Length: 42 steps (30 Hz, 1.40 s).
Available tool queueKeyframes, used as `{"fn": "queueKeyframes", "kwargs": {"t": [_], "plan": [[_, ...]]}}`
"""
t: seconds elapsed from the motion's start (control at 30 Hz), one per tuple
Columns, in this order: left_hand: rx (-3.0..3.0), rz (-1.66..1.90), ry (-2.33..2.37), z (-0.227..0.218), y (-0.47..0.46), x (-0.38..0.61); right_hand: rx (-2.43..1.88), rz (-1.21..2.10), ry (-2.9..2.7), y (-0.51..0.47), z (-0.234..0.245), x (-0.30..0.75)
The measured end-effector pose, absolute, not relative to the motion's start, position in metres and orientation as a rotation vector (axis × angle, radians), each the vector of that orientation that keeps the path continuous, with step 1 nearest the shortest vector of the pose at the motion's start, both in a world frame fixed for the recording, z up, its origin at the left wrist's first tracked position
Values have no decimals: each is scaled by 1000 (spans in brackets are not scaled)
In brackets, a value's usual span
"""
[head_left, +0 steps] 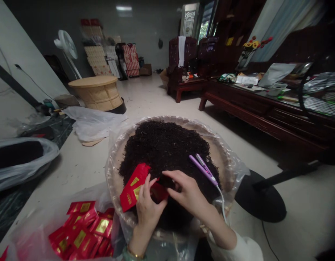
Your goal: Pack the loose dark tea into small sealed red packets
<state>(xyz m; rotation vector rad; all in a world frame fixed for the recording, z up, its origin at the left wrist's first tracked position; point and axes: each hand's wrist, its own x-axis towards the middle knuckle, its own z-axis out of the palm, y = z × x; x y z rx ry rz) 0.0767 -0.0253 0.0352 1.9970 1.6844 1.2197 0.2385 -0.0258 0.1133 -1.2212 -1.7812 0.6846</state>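
My left hand (149,204) is closed around a small red pouch (160,193), whose mouth faces my right hand. The curled fingers and thumb of my right hand (185,188) are at that mouth; what is between them blends with the dark background. Below both hands, a heap of dark, thin dried leaves (167,145), like loose tea, fills a round woven basket (111,174) lined with clear plastic. A flat red packet with gold labels (131,192) lies on the heap's left side, beside my left hand. A purple hand-held heat sealer (202,168) rests on the right side, its white cord trailing towards my right forearm.
Several red packets (80,232) lie in a clear bag at lower left. Another bag of dark leaves (17,154) stands at far left. A black fan base (261,197) is close on the right, before a dark wooden table (251,108). A drum-shaped basket (98,94) stands behind.
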Motion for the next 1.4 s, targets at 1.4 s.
{"fn": "queueKeyframes", "kwargs": {"t": [1.4], "plan": [[1134,879,1140,39,-21,82,-1278,50,-2115,-33,94,249]]}}
